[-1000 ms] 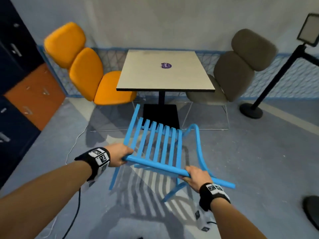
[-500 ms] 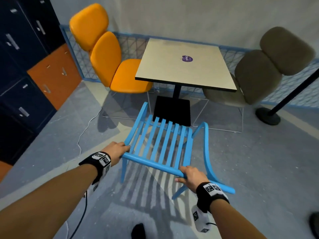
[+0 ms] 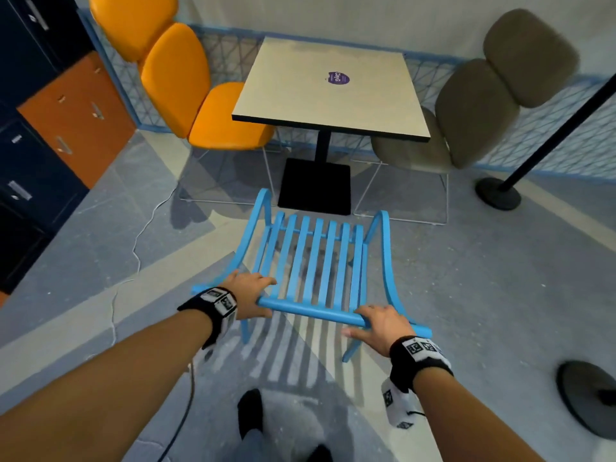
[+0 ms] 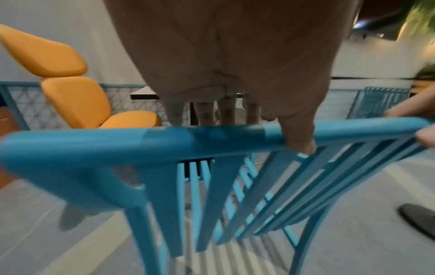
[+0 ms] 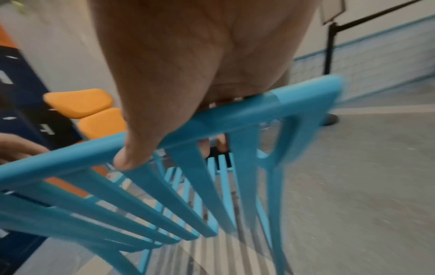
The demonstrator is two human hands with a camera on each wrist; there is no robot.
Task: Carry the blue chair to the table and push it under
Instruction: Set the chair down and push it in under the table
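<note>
Your chair [image 3: 316, 261] is smooth, glossy sky-blue, built of flat slats under a rounded top rail, with curved side pieces sweeping forward to the seat; the slats narrow toward the seat. Your left hand [image 3: 250, 296] grasps the left part of that rail, fingers [image 4: 227, 111] over the far side and thumb pressed on the near face. Your right hand [image 3: 380, 323] grasps the right part the same way, thumb laid across the rail in the right wrist view. The chair stands before you, its seat facing the table [image 3: 333, 95] and near the table's black base plate [image 3: 315, 186], not yet under the top; whether its legs touch the floor cannot be told. The table has a square, pale matte top with a dark edge, a purple round sticker [image 3: 338, 78] and a single black post. An orange chair [image 3: 186, 88] with padded, rounded cushions sits at the table's left; a grey-brown one [image 3: 473, 111] of like shape sits at its right, both on thin wire frames. The floor [image 3: 483, 278] is mottled grey with pale bands. Navy and orange lockers [image 3: 50, 128] line the left wall, a blue mesh fence [image 3: 566, 135] runs along the back, and a black stand [image 3: 500, 191] rests on a round foot at right.
</note>
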